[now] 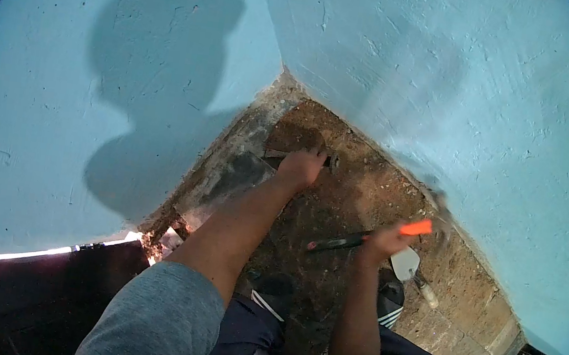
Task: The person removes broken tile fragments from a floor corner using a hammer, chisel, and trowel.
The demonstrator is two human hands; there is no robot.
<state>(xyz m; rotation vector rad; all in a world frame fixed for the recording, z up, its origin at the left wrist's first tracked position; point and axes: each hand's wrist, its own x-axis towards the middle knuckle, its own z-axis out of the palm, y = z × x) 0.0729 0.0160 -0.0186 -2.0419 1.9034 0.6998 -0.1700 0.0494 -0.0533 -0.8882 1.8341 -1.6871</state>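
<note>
My left hand [302, 166] is closed around a chisel [274, 155], low over the dirt near the corner. The chisel's flat end points left toward the concrete strip, and its rounder end sticks out on the right of my fist. In my right hand [382, 245] is a hammer [416, 228] with an orange and black handle, gripped partway along. Its head is smeared by motion, near the foot of the right wall. Just beside that hand lies a trowel [404, 264] with a pale blade and a wooden handle.
Two light blue walls [385, 69] meet at the corner ahead. A rough concrete strip [231, 170] borders the exposed dirt floor [322, 218] on the left. My striped shoes [270, 296] stand close by. At lower left, bright light enters along the wall's base, above a dark area.
</note>
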